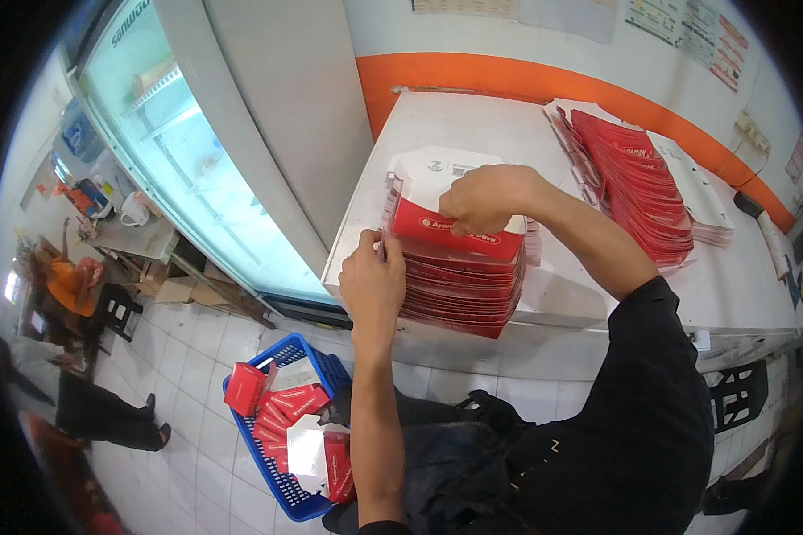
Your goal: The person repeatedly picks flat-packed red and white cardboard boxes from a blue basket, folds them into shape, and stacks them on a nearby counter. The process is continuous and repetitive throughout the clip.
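Observation:
A thick stack of flat red-and-white food cartons (462, 308) lies at the near edge of a white work surface. On top of it, one carton (419, 223) has its red front panel raised and its white lid flap lying back. My right hand (486, 201) comes over from the right, its fingers closed on this carton's upper edge. At the carton's left corner, my left hand (372, 278) has thumb and forefinger pinched on the side panel. The palm side of the right hand is hidden.
More flattened cartons (633, 183) lie fanned on the white work surface (437, 116) at the right. A blue basket (254, 428) with folded cartons stands on the floor at lower left. A lit glass-door fridge (187, 152) flanks the surface. Another person (107, 406) stands far left.

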The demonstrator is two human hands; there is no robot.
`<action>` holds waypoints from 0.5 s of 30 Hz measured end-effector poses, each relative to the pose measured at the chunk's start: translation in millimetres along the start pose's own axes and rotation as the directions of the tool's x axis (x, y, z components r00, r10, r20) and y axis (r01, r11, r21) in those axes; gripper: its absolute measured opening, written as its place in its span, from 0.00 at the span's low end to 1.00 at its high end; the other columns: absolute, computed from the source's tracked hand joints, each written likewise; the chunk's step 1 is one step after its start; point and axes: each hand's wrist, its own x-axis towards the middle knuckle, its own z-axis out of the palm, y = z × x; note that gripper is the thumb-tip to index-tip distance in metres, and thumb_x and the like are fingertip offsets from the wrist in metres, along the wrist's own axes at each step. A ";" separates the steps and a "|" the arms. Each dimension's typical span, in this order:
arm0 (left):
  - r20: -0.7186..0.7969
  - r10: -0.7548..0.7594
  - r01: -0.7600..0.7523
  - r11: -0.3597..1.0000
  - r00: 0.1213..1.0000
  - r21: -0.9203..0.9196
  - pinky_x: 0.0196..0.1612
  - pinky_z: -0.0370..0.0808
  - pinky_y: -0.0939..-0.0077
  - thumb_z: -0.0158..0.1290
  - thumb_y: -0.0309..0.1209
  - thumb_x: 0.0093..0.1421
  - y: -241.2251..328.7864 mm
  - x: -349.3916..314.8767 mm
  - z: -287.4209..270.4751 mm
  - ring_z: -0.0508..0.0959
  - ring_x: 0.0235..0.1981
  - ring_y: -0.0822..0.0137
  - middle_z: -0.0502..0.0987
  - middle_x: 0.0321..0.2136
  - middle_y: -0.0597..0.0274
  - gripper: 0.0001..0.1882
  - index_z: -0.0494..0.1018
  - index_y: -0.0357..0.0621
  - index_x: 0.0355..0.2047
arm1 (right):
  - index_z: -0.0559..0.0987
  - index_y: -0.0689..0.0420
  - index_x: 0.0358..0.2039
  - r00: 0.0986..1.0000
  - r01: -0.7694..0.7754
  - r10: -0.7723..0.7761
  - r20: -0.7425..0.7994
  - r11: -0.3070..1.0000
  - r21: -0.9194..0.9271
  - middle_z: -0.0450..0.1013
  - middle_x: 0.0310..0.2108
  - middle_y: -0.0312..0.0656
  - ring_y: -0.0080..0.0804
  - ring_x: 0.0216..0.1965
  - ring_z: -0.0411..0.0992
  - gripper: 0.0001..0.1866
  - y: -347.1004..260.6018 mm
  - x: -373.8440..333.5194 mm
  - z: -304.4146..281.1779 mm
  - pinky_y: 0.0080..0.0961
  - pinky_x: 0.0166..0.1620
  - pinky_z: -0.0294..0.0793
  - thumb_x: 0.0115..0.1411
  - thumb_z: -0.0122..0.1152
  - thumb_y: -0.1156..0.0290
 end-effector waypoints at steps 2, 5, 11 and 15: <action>0.045 -0.032 0.030 0.998 0.998 0.047 0.39 0.78 0.47 0.51 0.42 0.69 2.9 0.4 -5.1 0.83 0.33 0.37 0.83 0.30 0.40 0.18 0.79 0.38 0.42 | 0.84 0.63 0.41 1.000 0.009 -0.009 0.005 1.000 -0.026 0.81 0.37 0.55 0.56 0.42 0.79 0.17 -3.4 1.7 -1.5 0.49 0.45 0.78 0.69 0.60 0.59; 0.063 -0.031 0.028 0.998 0.998 0.053 0.42 0.78 0.49 0.49 0.42 0.71 8.0 -1.6 0.2 0.83 0.37 0.37 0.83 0.34 0.40 0.19 0.78 0.38 0.45 | 0.84 0.62 0.41 0.992 0.123 -0.120 0.043 0.989 -0.078 0.82 0.37 0.55 0.55 0.42 0.79 0.18 1.9 13.1 13.7 0.49 0.45 0.78 0.69 0.58 0.58; -0.160 0.314 -0.343 0.914 0.936 -0.216 0.67 0.63 0.48 0.57 0.47 0.68 -12.9 -33.8 -2.1 0.67 0.66 0.39 0.67 0.65 0.36 0.32 0.70 0.39 0.64 | 0.82 0.61 0.51 0.909 0.268 -0.371 0.190 0.869 0.416 0.81 0.46 0.55 0.51 0.51 0.79 0.31 28.1 42.8 44.9 0.42 0.55 0.77 0.72 0.50 0.44; -0.060 0.636 -0.638 0.770 0.769 -0.021 0.74 0.47 0.35 0.70 0.61 0.49 -15.9 -71.9 -15.0 0.53 0.75 0.39 0.55 0.73 0.39 0.52 0.67 0.53 0.70 | 0.68 0.56 0.69 0.962 0.272 -0.223 -0.156 0.801 0.533 0.69 0.64 0.56 0.50 0.64 0.70 0.42 55.0 36.7 38.9 0.41 0.67 0.68 0.71 0.40 0.32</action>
